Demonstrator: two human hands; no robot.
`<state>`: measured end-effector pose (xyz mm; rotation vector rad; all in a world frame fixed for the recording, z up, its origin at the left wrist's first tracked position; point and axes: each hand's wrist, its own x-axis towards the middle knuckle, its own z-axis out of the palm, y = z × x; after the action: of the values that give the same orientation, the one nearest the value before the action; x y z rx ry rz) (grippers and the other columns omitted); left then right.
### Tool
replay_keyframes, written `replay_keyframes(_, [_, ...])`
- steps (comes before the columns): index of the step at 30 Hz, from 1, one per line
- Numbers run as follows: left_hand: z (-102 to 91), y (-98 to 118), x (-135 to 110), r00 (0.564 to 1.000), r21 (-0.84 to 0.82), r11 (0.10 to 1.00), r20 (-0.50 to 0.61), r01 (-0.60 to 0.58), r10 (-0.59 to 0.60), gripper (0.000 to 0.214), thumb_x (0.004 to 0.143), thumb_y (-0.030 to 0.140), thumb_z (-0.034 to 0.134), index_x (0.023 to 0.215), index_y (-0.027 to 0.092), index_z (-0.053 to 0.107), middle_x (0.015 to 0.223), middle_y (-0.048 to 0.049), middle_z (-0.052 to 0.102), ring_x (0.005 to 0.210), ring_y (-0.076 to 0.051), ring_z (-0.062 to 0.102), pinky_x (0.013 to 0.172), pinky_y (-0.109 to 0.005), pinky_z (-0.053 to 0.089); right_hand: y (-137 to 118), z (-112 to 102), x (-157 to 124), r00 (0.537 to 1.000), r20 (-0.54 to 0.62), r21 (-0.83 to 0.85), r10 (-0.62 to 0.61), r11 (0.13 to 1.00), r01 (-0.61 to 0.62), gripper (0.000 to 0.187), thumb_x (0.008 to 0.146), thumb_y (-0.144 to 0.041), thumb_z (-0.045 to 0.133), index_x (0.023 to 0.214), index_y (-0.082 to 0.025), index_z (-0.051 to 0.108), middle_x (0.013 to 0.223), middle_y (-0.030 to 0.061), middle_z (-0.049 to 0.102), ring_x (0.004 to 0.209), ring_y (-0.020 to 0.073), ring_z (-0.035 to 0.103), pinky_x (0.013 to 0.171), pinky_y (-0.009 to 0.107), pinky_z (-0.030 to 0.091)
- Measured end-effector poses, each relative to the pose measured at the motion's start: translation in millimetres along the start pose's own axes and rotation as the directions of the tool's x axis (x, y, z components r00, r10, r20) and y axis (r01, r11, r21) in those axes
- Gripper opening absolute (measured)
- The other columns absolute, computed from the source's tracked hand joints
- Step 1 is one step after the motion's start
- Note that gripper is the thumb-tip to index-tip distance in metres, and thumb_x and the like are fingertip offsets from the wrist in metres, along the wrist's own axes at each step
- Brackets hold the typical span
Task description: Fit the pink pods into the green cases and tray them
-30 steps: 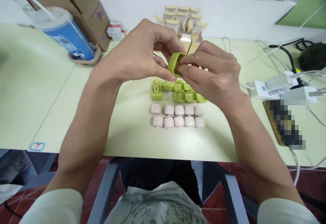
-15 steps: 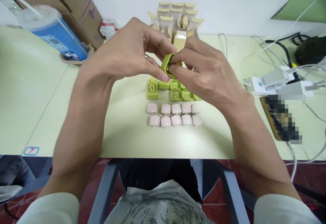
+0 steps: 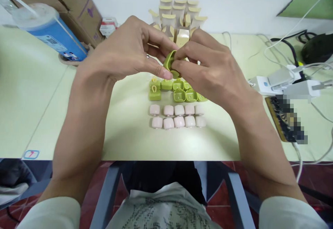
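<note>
Between my two hands, above the table, is a small green case shell (image 3: 169,59), its open side turned toward the right. My left hand (image 3: 135,53) grips its left edge, thumb below and fingers behind. The fingers of my right hand (image 3: 205,64) are pinched together at the shell's opening, their tips partly inside it; whether they hold anything else is hidden. Below the hands stand open green case shells (image 3: 179,96) and several green cases with yellow loops (image 3: 155,94). Nearer me, pale pink rounded cases (image 3: 168,122) lie in two rows.
Upright cardboard boxes (image 3: 168,20) with raised flaps stand against the wall. At the left are a blue cup with a straw (image 3: 56,34) and large cartons (image 3: 83,14). A white power strip (image 3: 265,85) with cables and a dark patterned object (image 3: 279,118) lie at the right.
The green shell has tilted a little in my hands, and my right fingers have shifted slightly at its opening. The whole view has moved slightly; the cases on the table stay in place.
</note>
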<state>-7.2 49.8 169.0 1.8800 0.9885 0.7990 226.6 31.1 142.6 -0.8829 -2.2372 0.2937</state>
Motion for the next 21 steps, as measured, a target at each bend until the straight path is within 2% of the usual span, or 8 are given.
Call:
replay_keyframes(3, [1.3, 0.5, 1.4, 1.000, -0.009, 1.000, 0.026, -0.001, 0.001, 0.047, 0.067, -0.006, 0.100, 0.110, 0.007, 0.090, 0.091, -0.0009, 0.082, 0.095, -0.025, 0.083, 0.109, -0.071, 0.065, 2.1, 1.2, 3.0, 1.000, -0.007, 0.000, -0.023, 1.000, 0.023, 0.057, 0.113, -0.069, 0.047, 0.069, -0.036, 0.061, 0.094, 0.0061, 0.077, 0.107, 0.0293, 0.069, 0.099, 0.057, 0.061])
replay_keyframes(7, [1.5, -1.4, 3.6, 0.998, -0.093, 0.995, 0.062, -0.027, 0.033, 0.046, 0.062, -0.011, 0.100, 0.102, 0.012, 0.092, 0.084, 0.0014, 0.081, 0.086, -0.020, 0.080, 0.101, -0.058, 0.073, 0.3, 3.2, 2.5, 0.993, 0.033, -0.234, -0.117, 0.964, 0.122, 0.052, 0.114, -0.052, 0.049, 0.066, -0.032, 0.052, 0.093, 0.0067, 0.078, 0.101, 0.0294, 0.067, 0.082, 0.052, 0.060])
replay_keyframes(10, [0.1, -1.8, 3.7, 0.999, -0.111, 0.994, 0.048, -0.020, 0.025, 0.048, 0.061, -0.005, 0.104, 0.102, 0.018, 0.093, 0.087, -0.0008, 0.083, 0.088, -0.022, 0.080, 0.101, -0.054, 0.073, -3.8, 3.6, -2.4, 0.991, -0.008, -0.381, -0.136, 0.916, 0.123, 0.041, 0.114, -0.026, 0.047, 0.075, -0.029, 0.058, 0.105, 0.0062, 0.081, 0.095, 0.0265, 0.068, 0.078, 0.049, 0.059])
replay_keyframes(13, [-1.2, 0.1, 2.3, 0.999, -0.064, 0.998, 0.048, -0.010, 0.013, 0.047, 0.063, 0.003, 0.107, 0.105, 0.016, 0.094, 0.092, -0.0014, 0.085, 0.086, -0.020, 0.078, 0.104, -0.059, 0.070, -6.9, 4.9, -6.3, 0.992, -0.058, -0.389, -0.109, 0.918, 0.078, 0.031, 0.110, -0.013, 0.055, 0.083, -0.026, 0.064, 0.110, 0.0045, 0.083, 0.089, 0.0224, 0.069, 0.079, 0.044, 0.060])
replay_keyframes(16, [-1.0, 1.0, 0.9, 0.997, -0.051, 0.997, 0.051, -0.052, 0.055, 0.046, 0.063, 0.014, 0.110, 0.105, 0.013, 0.094, 0.092, -0.0034, 0.085, 0.079, -0.016, 0.072, 0.094, -0.055, 0.071, -7.7, 5.6, -6.4, 0.992, -0.077, -0.351, -0.101, 0.934, 0.068, 0.033, 0.109, -0.015, 0.062, 0.079, -0.028, 0.066, 0.101, 0.0019, 0.085, 0.095, 0.0248, 0.072, 0.076, 0.043, 0.059])
replay_keyframes(21, [-0.3, -2.7, 1.1, 0.995, -0.064, 0.993, 0.016, -0.101, 0.102, 0.054, 0.062, 0.033, 0.114, 0.109, 0.015, 0.094, 0.098, -0.0043, 0.088, 0.083, -0.017, 0.077, 0.084, -0.044, 0.071, -9.1, -0.1, -4.1, 0.995, -0.081, -0.255, -0.053, 0.967, 0.031, 0.033, 0.112, -0.038, 0.067, 0.080, -0.034, 0.076, 0.103, 0.0033, 0.087, 0.104, 0.0305, 0.073, 0.085, 0.049, 0.062])
